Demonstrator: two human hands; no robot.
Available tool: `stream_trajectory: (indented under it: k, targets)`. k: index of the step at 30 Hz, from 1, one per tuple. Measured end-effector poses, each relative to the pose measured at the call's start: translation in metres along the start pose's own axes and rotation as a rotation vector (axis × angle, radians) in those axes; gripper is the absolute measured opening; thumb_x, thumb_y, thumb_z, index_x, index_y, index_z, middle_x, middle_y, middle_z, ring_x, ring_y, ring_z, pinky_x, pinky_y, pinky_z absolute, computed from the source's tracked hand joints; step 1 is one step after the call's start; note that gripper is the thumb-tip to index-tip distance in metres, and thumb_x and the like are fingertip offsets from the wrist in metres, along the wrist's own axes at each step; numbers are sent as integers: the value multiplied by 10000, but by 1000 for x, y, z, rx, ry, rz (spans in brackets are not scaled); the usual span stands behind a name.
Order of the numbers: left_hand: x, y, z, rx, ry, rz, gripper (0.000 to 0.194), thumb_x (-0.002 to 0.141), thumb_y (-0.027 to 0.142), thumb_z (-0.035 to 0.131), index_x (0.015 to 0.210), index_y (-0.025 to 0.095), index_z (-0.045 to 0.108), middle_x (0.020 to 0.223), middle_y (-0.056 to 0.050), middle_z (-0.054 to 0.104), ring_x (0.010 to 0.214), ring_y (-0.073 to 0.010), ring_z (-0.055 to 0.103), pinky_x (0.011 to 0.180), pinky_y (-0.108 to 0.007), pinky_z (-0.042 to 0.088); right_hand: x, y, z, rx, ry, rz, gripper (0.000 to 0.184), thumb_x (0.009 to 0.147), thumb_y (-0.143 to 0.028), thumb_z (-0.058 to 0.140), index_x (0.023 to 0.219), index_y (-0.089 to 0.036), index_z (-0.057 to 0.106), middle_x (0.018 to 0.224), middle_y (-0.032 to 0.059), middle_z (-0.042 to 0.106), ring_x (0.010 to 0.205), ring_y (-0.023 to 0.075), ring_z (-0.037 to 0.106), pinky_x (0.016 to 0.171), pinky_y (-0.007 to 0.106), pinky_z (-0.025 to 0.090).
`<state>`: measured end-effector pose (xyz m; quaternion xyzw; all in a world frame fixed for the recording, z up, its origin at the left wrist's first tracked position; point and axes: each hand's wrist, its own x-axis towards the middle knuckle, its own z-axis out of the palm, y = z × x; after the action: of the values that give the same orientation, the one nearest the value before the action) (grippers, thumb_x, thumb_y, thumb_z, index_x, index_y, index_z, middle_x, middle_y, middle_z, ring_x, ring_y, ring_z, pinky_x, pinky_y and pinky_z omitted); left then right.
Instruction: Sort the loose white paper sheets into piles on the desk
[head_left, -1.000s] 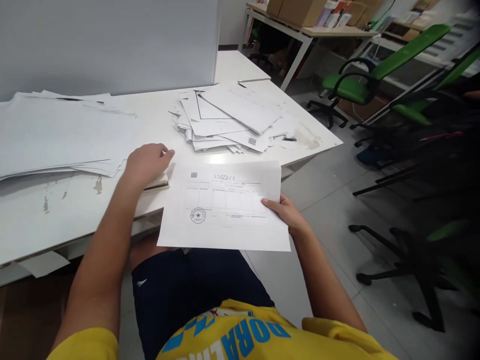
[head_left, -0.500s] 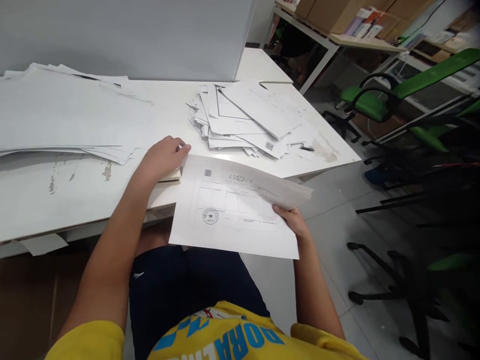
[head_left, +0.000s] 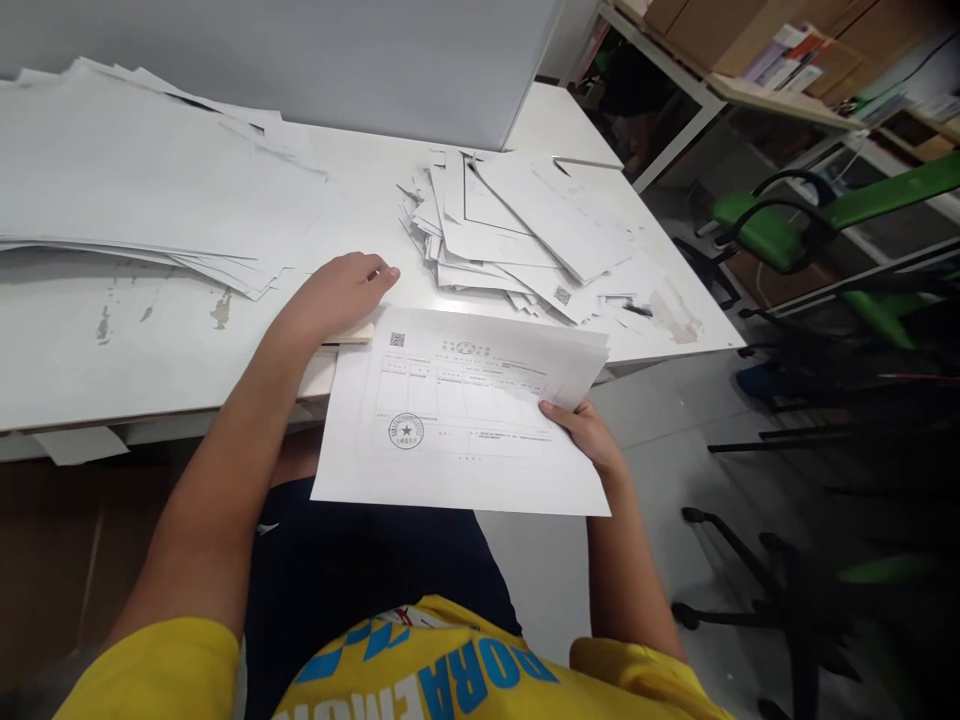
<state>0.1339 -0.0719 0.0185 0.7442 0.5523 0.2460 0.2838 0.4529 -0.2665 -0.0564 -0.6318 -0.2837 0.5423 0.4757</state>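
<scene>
My right hand [head_left: 589, 430] grips the right side of several printed sheets of paper [head_left: 465, 480], thumb on top and fingers underneath. The top sheet faces up, showing a table, a round star stamp and a QR code. It hangs over my lap, past the desk's front edge. Beyond its upper left corner is my left hand [head_left: 341, 295], fingers curled in and tips close together. A small gap shows between that hand and the sheets; whether it holds anything is hidden. A pale, flat block [head_left: 356, 336] lies partly under my left wrist.
On the white desk [head_left: 277, 370], a messy paper pile [head_left: 517, 230] lies at the back right and a broad stack of large sheets [head_left: 150, 180] at the left. A grey panel [head_left: 300, 60] stands behind. Green chairs [head_left: 757, 225] are on the right.
The sheets have shifted a little left and lie flatter in my right hand. My left hand has come away from their upper left corner. The view has turned slightly.
</scene>
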Motion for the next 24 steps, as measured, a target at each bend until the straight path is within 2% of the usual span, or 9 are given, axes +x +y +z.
stream_trajectory:
  k: [3,8,11,13,14,16,18,21,24]
  targets:
    - [-2,5,6,178,-89,68,316,999,373,491,1156,221,720,1143,-111,666,1023,-306,617,919,-448,451,0,-4,1,-1,3,16,474,605,-485,927,982,-233,788,1047,109,823,935,354,788,811,475,652]
    - [-8,15,16,439,-18,127,491,960,125,423,1424,173,576,1172,-176,634,1159,-372,571,948,-472,438,3,-6,5,19,18,4,462,549,-474,937,905,-224,780,994,111,828,871,350,789,757,457,649]
    - [-12,17,12,472,-36,129,529,968,146,380,1478,121,520,1200,-222,647,1140,-378,579,913,-475,451,1,-13,11,7,21,4,432,544,-475,942,857,-224,781,892,100,827,749,315,779,659,417,634]
    - [-10,14,4,349,-14,89,493,976,230,409,1436,143,564,1195,-204,678,1145,-363,588,914,-461,455,-2,-22,11,-15,-4,-8,423,541,-488,947,823,-219,783,823,93,817,688,293,764,610,392,618]
    - [-8,11,-1,213,-8,54,464,962,274,449,1388,176,605,1181,-176,700,1137,-344,601,912,-443,460,-3,-26,9,-28,-17,-23,423,539,-498,947,807,-215,782,794,89,810,673,287,759,600,386,614]
    - [-2,2,-11,-186,-39,-39,399,905,336,518,1252,217,676,1137,-131,739,1056,-292,651,887,-400,477,-4,-35,-2,-48,-6,-71,418,533,-503,945,781,-213,775,753,77,797,644,275,746,587,377,609]
    - [6,-8,-18,-505,-53,-121,345,828,351,568,1113,209,702,1047,-119,757,938,-248,684,877,-377,488,2,-45,-19,-42,79,-148,407,526,-481,942,774,-215,759,738,63,787,606,256,725,566,368,601]
    - [12,-18,-18,-639,-28,-192,290,742,317,613,993,198,697,944,-100,752,861,-223,693,893,-368,487,24,-64,-44,28,303,-348,388,532,-405,914,806,-209,722,751,47,775,632,240,716,577,355,607]
    - [13,-21,-11,-626,-7,-197,250,707,262,635,938,200,708,904,-85,743,896,-234,688,918,-368,478,61,-89,-46,104,493,-506,301,607,-289,820,860,-200,683,798,36,759,775,231,734,665,332,625]
